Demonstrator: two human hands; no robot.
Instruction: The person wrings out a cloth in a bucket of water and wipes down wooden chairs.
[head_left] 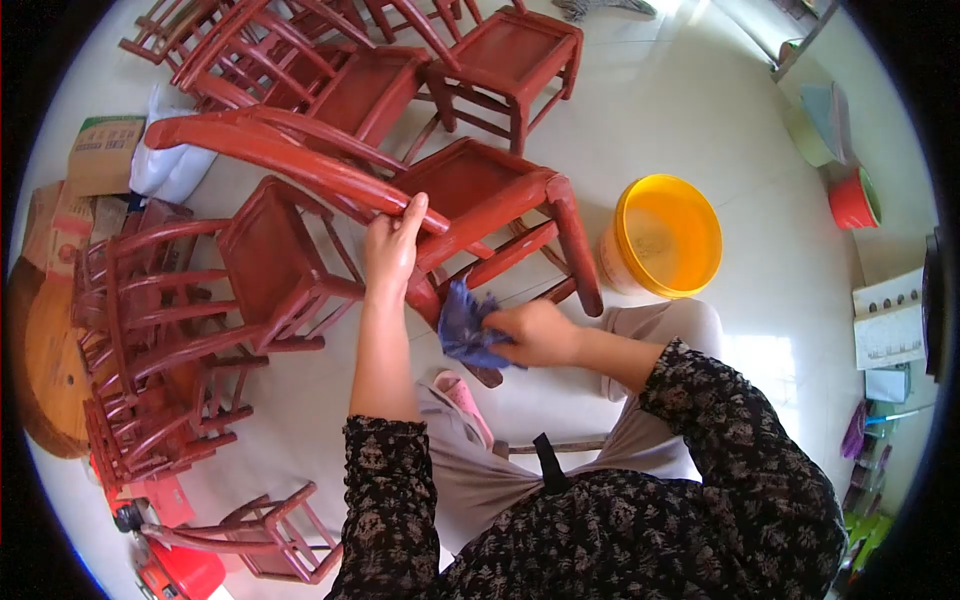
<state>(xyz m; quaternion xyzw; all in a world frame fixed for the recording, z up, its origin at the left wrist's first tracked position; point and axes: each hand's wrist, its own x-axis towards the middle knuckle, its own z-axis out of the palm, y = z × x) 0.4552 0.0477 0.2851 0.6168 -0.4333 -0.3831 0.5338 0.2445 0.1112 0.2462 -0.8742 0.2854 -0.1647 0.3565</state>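
Note:
A red wooden chair [468, 185] is tipped in front of my knees, its back pointing left. My left hand [394, 248] grips the chair's frame near the seat corner, thumb lying along the wood. In my right hand [537, 332] is a crumpled blue cloth [467, 325], pressed against a lower chair leg. The fingers of that hand are curled into the cloth. Just right of the chair stands a yellow bucket [668, 237]; its inside looks wet or stained near the bottom.
More red chairs [275, 262] crowd the left and the back [515, 50]. Cardboard boxes [105, 155], a white plastic bag [170, 165] and a round wooden board [55, 365] line the left side. A red pot [855, 198] and a calendar-like sheet [890, 320] are at the right wall.

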